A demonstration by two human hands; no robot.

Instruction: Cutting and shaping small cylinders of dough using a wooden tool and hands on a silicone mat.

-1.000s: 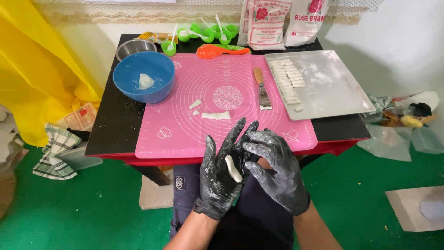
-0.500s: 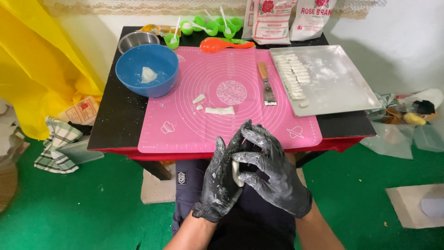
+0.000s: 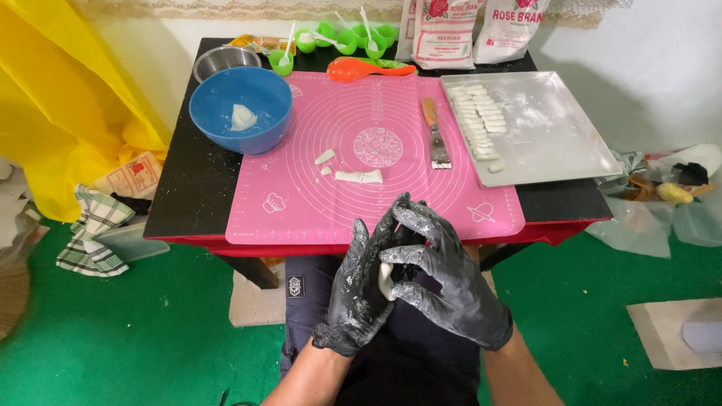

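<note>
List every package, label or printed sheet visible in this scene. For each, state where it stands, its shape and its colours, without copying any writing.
Middle flour bag: back edge of the table, upright, white with red flower print.
Right flour bag: beside it, leaning, white with red print.
Yellow packet: back left corner, flat, yellow-orange.
Printed paper: on the floor left of the table, cream with red markings.

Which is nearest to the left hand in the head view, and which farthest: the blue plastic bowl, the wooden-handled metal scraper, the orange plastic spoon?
1. Wooden-handled metal scraper, mat's right side.
2. Blue plastic bowl, back left.
3. Orange plastic spoon, mat's far edge.
</note>
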